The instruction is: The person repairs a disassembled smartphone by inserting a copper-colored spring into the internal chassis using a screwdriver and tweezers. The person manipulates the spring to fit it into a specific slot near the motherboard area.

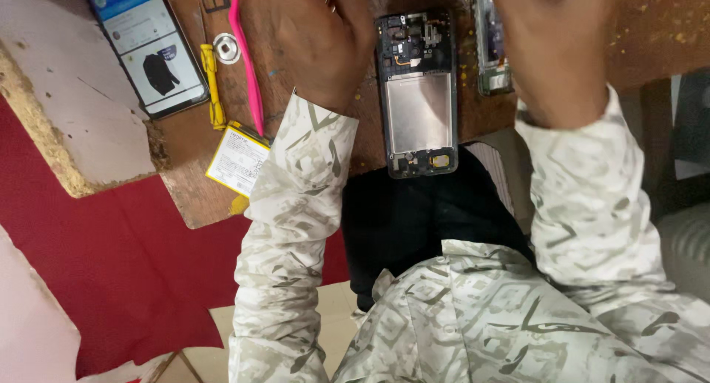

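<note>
An opened phone body (pixel 418 95) lies back-up on the wooden table (pixel 188 183), its circuit boards and bare metal battery bay showing. It sits between my two hands. My left hand (pixel 318 35) rests on the table just left of it, fingers curled away toward the top edge of the view. My right hand (pixel 555 50) is to its right, partly covering a second phone part (pixel 492 46). The frame edge cuts off the fingertips of both hands, so whatever they hold is hidden.
A loose white-and-yellow phone battery (pixel 238 160) lies at the table's near edge. Left of my left hand are a pink pry tool (pixel 246 58), a yellow tool (pixel 213 87), a round metal disc (pixel 226 48) and a lit phone (pixel 148 46). Red floor lies below.
</note>
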